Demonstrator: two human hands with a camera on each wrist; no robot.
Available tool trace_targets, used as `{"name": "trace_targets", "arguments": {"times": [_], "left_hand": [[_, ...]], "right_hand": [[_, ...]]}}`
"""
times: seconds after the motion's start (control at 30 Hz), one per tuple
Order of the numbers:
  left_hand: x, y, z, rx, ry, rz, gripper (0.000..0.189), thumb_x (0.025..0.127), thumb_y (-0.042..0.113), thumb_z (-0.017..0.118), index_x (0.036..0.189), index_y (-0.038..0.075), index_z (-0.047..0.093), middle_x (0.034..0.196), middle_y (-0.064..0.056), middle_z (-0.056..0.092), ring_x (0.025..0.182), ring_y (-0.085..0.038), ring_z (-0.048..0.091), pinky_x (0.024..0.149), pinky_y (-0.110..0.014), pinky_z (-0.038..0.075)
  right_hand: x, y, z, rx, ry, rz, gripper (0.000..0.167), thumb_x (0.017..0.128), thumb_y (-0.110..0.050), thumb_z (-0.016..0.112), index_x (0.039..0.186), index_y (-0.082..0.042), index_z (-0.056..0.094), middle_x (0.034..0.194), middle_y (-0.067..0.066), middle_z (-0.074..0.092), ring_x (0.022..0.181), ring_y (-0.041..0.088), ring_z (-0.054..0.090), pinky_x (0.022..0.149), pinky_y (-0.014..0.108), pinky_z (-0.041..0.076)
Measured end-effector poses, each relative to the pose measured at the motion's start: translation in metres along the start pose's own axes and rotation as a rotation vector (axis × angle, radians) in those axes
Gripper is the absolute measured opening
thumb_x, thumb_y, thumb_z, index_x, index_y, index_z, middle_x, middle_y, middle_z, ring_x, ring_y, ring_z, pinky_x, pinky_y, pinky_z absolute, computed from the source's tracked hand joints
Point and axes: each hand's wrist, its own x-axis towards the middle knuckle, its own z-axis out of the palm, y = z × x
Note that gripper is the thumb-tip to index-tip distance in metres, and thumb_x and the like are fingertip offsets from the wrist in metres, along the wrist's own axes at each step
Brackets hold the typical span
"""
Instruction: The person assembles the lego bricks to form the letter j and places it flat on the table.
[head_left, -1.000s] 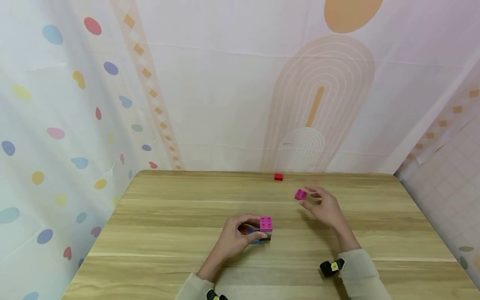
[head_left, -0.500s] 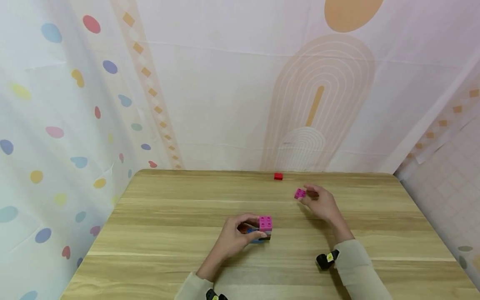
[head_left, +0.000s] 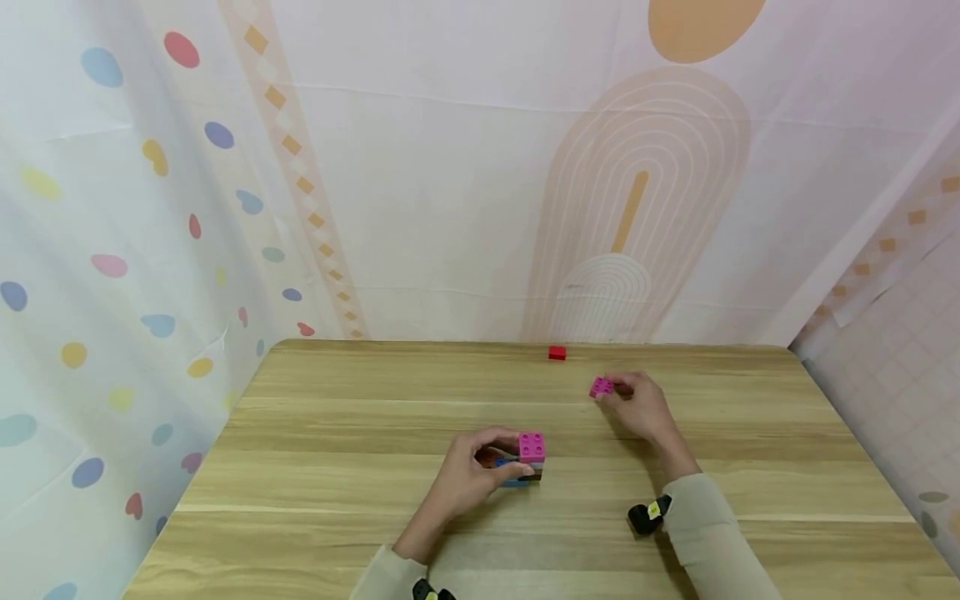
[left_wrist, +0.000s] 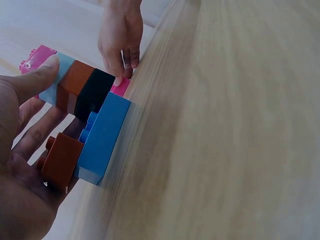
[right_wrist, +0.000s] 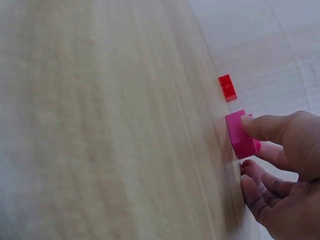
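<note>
My left hand grips a stack of toy building bricks near the middle of the table. In the left wrist view, a long blue brick forms its base. On one end stand a dark brick, a brown brick, a light blue brick and a pink brick on top; a second brown brick sits on the other end. Farther back on the right, my right hand pinches a loose magenta brick between thumb and index finger, low at the table.
A small red brick lies by the back edge of the wooden table, left of the magenta one. Behind the table hangs a patterned curtain, and another stretch of it runs down the left side.
My right hand has come slightly left and its fingers have closed on the magenta brick. The left hand and its stack have stayed in place.
</note>
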Motion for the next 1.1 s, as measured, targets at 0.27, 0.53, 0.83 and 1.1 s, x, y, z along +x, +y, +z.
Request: {"name": "trace_targets", "arguments": {"times": [0.27, 0.53, 0.83, 1.1], "left_hand": [[0.000, 0.000, 0.000, 0.003, 0.005, 0.002, 0.030, 0.084, 0.026, 0.086, 0.112, 0.024, 0.077, 0.108, 0.002, 0.078, 0.092, -0.012, 0.069, 0.077, -0.022, 0.056], [0.000, 0.000, 0.001, -0.009, 0.002, 0.003, 0.030, 0.084, 0.025, 0.086, 0.112, 0.024, 0.076, 0.108, 0.002, 0.078, 0.096, -0.018, 0.071, 0.077, -0.022, 0.056], [-0.001, 0.001, 0.000, 0.004, 0.002, 0.004, 0.029, 0.084, 0.026, 0.086, 0.112, 0.024, 0.077, 0.108, 0.002, 0.078, 0.093, -0.014, 0.069, 0.076, -0.022, 0.055], [-0.003, 0.001, -0.001, 0.013, 0.000, -0.001, 0.030, 0.085, 0.027, 0.086, 0.113, 0.024, 0.076, 0.109, 0.002, 0.077, 0.091, -0.011, 0.068, 0.076, -0.022, 0.056]], "right_hand": [[-0.002, 0.000, 0.000, 0.018, 0.030, -0.016, 0.040, 0.095, -0.016, 0.072, 0.132, -0.001, 0.065, 0.125, 0.023, 0.063, 0.113, 0.036, 0.062, 0.097, 0.048, 0.052], [-0.005, 0.001, -0.003, 0.051, 0.042, -0.011, 0.037, 0.094, -0.012, 0.072, 0.130, -0.005, 0.066, 0.120, 0.020, 0.070, 0.109, 0.033, 0.064, 0.094, 0.045, 0.053], [-0.013, 0.000, -0.003, 0.101, 0.050, -0.018, 0.030, 0.092, -0.007, 0.074, 0.122, -0.006, 0.068, 0.115, 0.017, 0.072, 0.103, 0.028, 0.064, 0.087, 0.034, 0.051], [-0.020, 0.000, 0.000, 0.130, 0.047, 0.014, 0.031, 0.091, -0.007, 0.075, 0.122, -0.005, 0.068, 0.112, 0.017, 0.072, 0.100, 0.026, 0.065, 0.083, 0.030, 0.051]]}}
